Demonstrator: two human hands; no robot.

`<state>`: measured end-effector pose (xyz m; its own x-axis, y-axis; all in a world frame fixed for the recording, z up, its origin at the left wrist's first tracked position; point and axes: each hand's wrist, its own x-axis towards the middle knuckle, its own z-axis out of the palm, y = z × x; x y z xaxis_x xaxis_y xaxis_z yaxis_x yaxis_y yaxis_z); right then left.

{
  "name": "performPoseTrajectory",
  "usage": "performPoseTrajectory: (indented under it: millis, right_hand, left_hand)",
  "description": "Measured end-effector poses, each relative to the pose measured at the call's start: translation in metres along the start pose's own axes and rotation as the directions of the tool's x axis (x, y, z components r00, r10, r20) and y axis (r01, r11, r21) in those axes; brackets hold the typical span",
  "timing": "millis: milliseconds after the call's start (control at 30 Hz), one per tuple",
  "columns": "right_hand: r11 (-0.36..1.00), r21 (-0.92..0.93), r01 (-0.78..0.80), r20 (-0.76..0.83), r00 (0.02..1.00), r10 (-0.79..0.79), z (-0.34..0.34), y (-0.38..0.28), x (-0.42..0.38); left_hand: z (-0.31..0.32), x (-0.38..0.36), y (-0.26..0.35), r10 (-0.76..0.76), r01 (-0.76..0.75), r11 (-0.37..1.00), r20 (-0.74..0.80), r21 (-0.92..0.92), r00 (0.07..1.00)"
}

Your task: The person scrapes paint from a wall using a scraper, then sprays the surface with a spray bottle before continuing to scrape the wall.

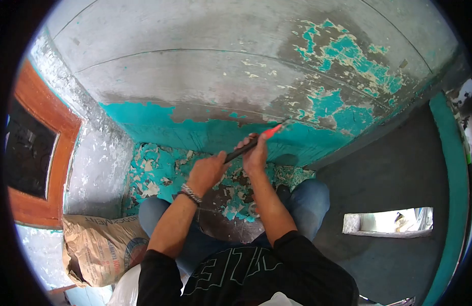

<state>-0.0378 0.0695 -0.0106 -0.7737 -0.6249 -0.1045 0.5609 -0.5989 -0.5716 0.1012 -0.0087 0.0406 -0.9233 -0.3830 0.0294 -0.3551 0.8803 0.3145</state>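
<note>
A paint scraper (271, 132) with a long dark handle and a red neck points up and to the right. Its metal tip meets the wall (210, 136) near the border between teal paint and bare grey. Around the rear end of the handle my left hand (208, 171) is closed, a bracelet on its wrist. Farther forward, my right hand (255, 154) grips the handle close to the red neck. Patches of cracked teal paint (343, 53) cling to the upper right of the wall.
Peeled teal paint flakes (157, 166) cover the floor between the wall and my knees. To the left are a brown paper cement sack (106, 247) and a wooden-framed window (62, 158). The dark right wall (384, 178) has a rectangular opening (389, 222).
</note>
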Motion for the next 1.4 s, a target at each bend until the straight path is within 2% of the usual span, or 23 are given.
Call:
performPoseTrajectory:
  millis: [33,100,200,300,333,367,433,500,533,600,633,700,833,933,1000,1133,1233,1300,1400]
  right_hand:
    - [1.0,0.003,0.012,-0.011,1.0,-0.012,-0.009,-0.011,0.004]
    - [0.992,0.03,0.126,-0.132,0.984,-0.121,-0.032,-0.039,0.01]
    - [0.981,0.084,0.175,-0.315,0.939,-0.141,-0.057,-0.085,0.015]
    - [0.978,0.053,0.204,-0.327,0.929,-0.176,-0.072,-0.092,0.012]
    - [0.98,0.112,0.166,-0.266,0.955,-0.132,-0.074,-0.082,0.009]
    - [0.978,0.169,0.121,-0.201,0.976,-0.086,-0.072,-0.071,0.005]
    - [0.992,0.119,0.034,-0.137,0.99,-0.017,-0.052,-0.038,-0.005]
    - [0.993,0.08,-0.09,-0.059,0.994,0.095,-0.031,-0.009,-0.01]
    - [0.989,0.076,-0.124,-0.009,0.992,0.125,-0.022,0.005,-0.012]
    - [0.984,0.081,-0.162,0.039,0.986,0.159,-0.008,0.027,-0.016]
    - [0.983,0.02,-0.184,0.075,0.98,0.182,0.0,0.034,-0.016]
    - [0.979,-0.056,-0.195,0.131,0.971,0.201,0.01,0.042,-0.015]
    - [0.986,-0.007,-0.169,0.115,0.979,0.168,0.016,0.041,-0.012]
    - [0.985,-0.019,-0.173,0.09,0.981,0.174,0.008,0.034,-0.008]
    - [0.987,-0.021,-0.157,0.145,0.977,0.158,0.005,0.036,-0.008]
    - [0.985,-0.032,-0.17,0.15,0.973,0.173,0.006,0.032,-0.012]
    - [0.975,-0.052,-0.217,0.141,0.965,0.222,0.007,0.037,-0.013]
    - [0.984,-0.005,-0.176,0.189,0.966,0.174,0.01,0.041,-0.01]
    - [0.981,-0.027,-0.193,0.172,0.966,0.195,0.011,0.04,-0.008]
  left_hand:
    - [0.008,0.011,0.009,0.076,-0.077,0.997,-0.026,-0.013,0.997]
    - [0.02,0.038,0.036,0.153,-0.153,0.988,-0.023,-0.033,0.988]
    - [0.042,0.064,0.073,0.252,-0.254,0.965,-0.037,-0.069,0.967]
    - [0.053,0.058,0.078,0.305,-0.311,0.94,-0.064,-0.143,0.95]
    - [0.053,0.054,0.074,0.327,-0.338,0.923,-0.088,-0.184,0.941]
    - [0.048,0.047,0.065,0.322,-0.333,0.924,-0.086,-0.186,0.943]
    - [0.024,0.029,0.037,0.216,-0.206,0.965,0.048,-0.161,0.975]
    - [0.007,0.006,0.007,0.115,-0.108,0.989,0.07,-0.105,0.991]
    - [-0.001,-0.006,-0.002,0.112,-0.104,0.99,0.073,-0.095,0.991]
    - [-0.013,-0.029,-0.014,-0.048,0.05,0.998,0.06,-0.039,0.997]
    - [-0.01,-0.037,-0.02,-0.052,0.054,0.998,0.062,-0.032,0.997]
    - [-0.001,-0.046,-0.029,-0.115,0.114,0.993,-0.035,-0.043,0.993]
    - [0.002,-0.037,-0.034,-0.104,0.105,0.994,-0.079,0.011,0.991]
    - [0.006,-0.027,-0.029,-0.069,0.069,0.998,-0.041,-0.013,0.997]
    - [0.003,-0.03,-0.025,-0.118,0.118,0.993,0.026,-0.017,0.993]
    - [0.005,-0.039,-0.017,-0.102,0.103,0.994,0.007,-0.041,0.995]
    - [0.008,-0.042,-0.019,-0.118,0.118,0.993,-0.036,0.019,0.992]
    - [0.004,-0.04,-0.021,-0.133,0.135,0.988,-0.029,0.07,0.991]
    - [0.004,-0.035,-0.028,-0.112,0.115,0.989,-0.038,0.095,0.993]
